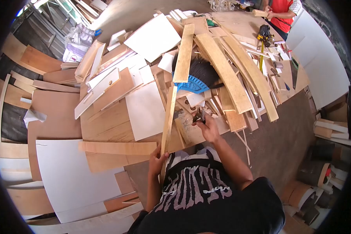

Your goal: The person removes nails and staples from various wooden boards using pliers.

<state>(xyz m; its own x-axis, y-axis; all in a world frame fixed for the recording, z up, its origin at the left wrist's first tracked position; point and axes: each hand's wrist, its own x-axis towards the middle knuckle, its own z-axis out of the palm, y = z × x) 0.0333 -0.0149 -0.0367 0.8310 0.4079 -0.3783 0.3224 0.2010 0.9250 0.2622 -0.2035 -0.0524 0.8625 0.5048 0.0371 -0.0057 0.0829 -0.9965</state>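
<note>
My left hand is closed around the lower end of a long narrow wood strip, close to my body. The strip points away from me over the table edge, its far end near a blue broom head with black bristles. My right hand grips a small dark metal tool, whose exact kind is unclear. That hand is right of the strip, above wood offcuts. Beyond the strip's far end lies a short pale board.
Boards and white panels cover much of the worktable. Long planks lie to the right. A handsaw and a yellow-black tool lie farther right. A co-worker in a red vest holds a wood piece.
</note>
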